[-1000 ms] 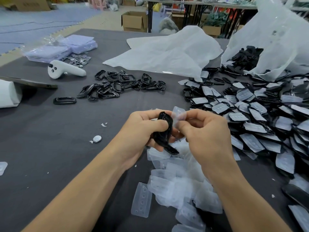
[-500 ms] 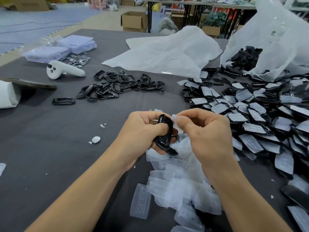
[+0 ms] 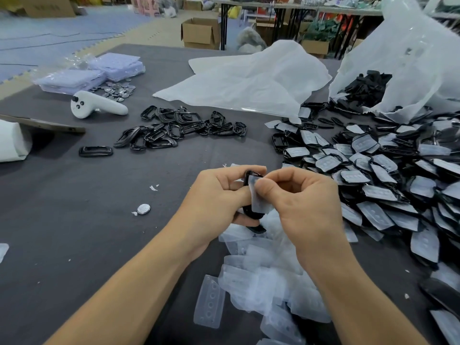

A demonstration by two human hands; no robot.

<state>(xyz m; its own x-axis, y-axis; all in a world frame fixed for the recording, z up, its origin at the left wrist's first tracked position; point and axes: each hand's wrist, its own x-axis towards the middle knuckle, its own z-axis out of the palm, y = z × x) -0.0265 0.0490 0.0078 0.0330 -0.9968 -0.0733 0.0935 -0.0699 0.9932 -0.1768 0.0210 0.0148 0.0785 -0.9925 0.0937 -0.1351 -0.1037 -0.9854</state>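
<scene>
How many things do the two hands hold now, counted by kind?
black shell, gripped by the left hand: 1
translucent pad, pinched by the right hand: 1
Total: 2

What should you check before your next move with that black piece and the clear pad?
1. The left hand grips the black piece: ok.
2. The right hand pinches the clear pad: ok.
3. The clear pad is fully free of the black piece: cannot tell, fingers hide the join.
4. The pile of loose pads lies right under the hands: ok.
5. The heap of bare black frames sits apart from that pile: ok.
</scene>
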